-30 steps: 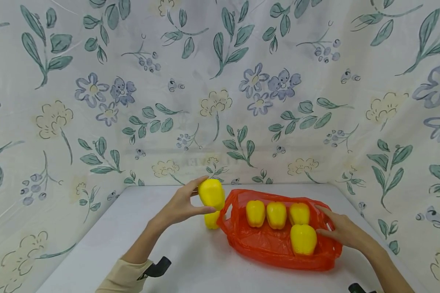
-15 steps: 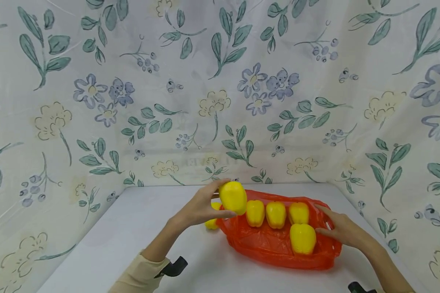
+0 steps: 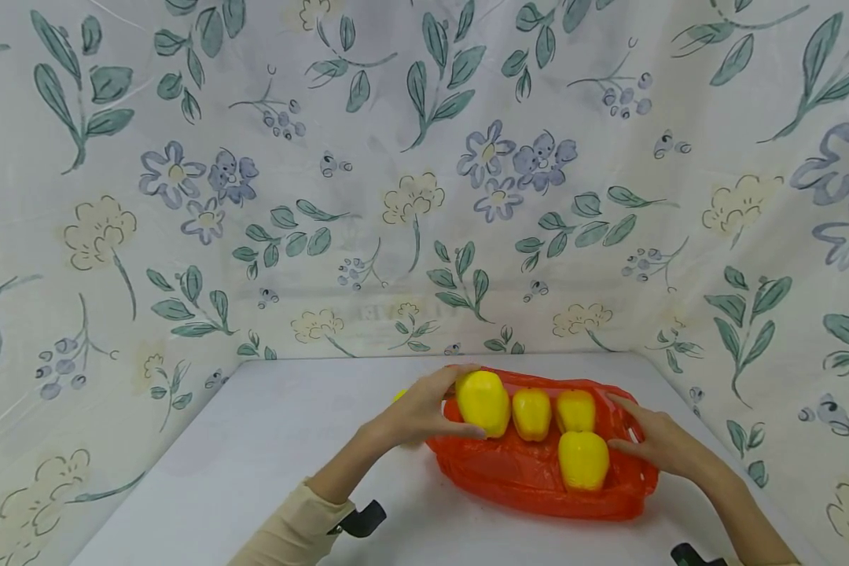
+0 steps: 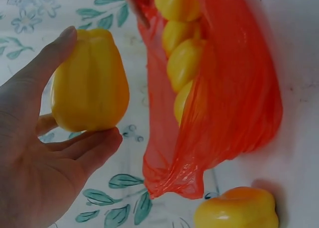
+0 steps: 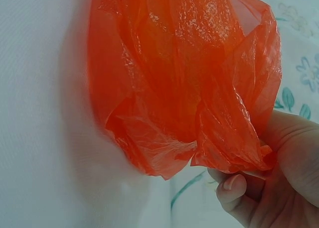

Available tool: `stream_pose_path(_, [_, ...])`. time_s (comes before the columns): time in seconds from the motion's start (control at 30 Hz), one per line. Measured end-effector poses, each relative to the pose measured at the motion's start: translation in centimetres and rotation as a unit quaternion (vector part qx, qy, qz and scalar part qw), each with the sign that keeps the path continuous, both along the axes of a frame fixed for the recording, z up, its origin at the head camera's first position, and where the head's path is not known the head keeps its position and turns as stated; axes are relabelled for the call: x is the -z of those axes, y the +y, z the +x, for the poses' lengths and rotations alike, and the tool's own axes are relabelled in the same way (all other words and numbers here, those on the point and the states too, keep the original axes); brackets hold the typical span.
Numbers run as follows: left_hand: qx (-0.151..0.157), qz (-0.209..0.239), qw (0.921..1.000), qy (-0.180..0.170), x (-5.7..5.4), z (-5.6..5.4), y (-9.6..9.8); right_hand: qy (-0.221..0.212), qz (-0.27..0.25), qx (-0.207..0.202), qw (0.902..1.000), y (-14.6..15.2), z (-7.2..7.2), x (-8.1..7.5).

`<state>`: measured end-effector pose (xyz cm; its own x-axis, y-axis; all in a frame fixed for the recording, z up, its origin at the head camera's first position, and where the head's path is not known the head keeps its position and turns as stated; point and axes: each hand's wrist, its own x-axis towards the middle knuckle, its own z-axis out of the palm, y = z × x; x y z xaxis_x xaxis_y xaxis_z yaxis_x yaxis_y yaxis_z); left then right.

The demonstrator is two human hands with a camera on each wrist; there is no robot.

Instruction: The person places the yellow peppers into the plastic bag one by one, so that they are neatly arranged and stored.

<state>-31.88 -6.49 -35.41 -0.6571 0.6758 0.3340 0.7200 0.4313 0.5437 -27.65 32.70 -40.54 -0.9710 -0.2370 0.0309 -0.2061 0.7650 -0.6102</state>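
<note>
My left hand (image 3: 420, 409) holds a yellow bell pepper (image 3: 483, 405) between thumb and fingers, over the left part of a red plastic bag (image 3: 495, 475). In the left wrist view the held pepper (image 4: 89, 81) stands apart from the bag (image 4: 234, 88). Several yellow peppers (image 3: 583, 461) lie inside the bag's open mouth; the leftmost is hidden behind the held one in the head view. At the bag's right end, my right hand (image 3: 658, 444) grips its edge. The right wrist view shows crumpled red plastic (image 5: 229, 133) between thumb and curled fingers (image 5: 232, 188).
Another yellow pepper (image 4: 237, 210) lies on the white table (image 3: 283, 424), left of the bag; my left hand nearly hides it in the head view. A floral-print curtain (image 3: 368, 196) hangs behind the table and at both sides.
My left hand has carried the pepper rightward, then lowered it over the bag's left part, covering the loose pepper behind. My right hand has stayed at the bag's right end.
</note>
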Motion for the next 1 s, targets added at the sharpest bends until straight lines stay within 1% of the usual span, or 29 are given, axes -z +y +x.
stream_pose_path(0.07, [-0.006,-0.014,0.9998,-0.010,0.4,0.0,0.3,0.001,-0.002,-0.002,1.0000,0.0,0.0,0.0])
stream_pose_path(0.17, [-0.015,-0.039,0.9990,-0.012,1.1,-0.2,0.6,0.002,-0.001,-0.004,1.0000,0.0,0.0,0.0])
stream_pose_path(0.3, [-0.009,-0.057,0.9983,-0.012,1.8,-0.3,1.2,0.003,0.003,-0.002,1.0000,0.0,0.0,0.0])
stream_pose_path(0.43, [-0.005,-0.069,0.9974,-0.020,2.4,-0.2,1.7,0.006,0.004,-0.005,1.0000,0.0,0.0,0.0])
stream_pose_path(0.53, [0.000,-0.073,0.9970,-0.025,3.0,-0.4,2.1,0.010,0.006,-0.005,0.9999,0.0,0.0,-0.1])
stream_pose_path(0.63, [-0.003,-0.081,0.9964,-0.025,3.5,-0.6,2.5,0.019,0.014,-0.010,0.9997,0.0,0.0,-0.2])
stream_pose_path(0.8, [-0.006,-0.100,0.9945,-0.029,4.3,-0.6,3.4,0.011,0.015,-0.002,0.9998,-0.1,0.1,-0.2])
stream_pose_path(0.87, [-0.001,-0.106,0.9938,-0.034,4.5,-0.6,3.8,0.002,0.009,0.005,0.9999,-0.1,0.1,-0.2])
stream_pose_path(1.0, [0.010,-0.116,0.9921,-0.047,4.9,-0.6,4.7,-0.004,0.000,0.001,1.0000,-0.1,0.0,-0.1])
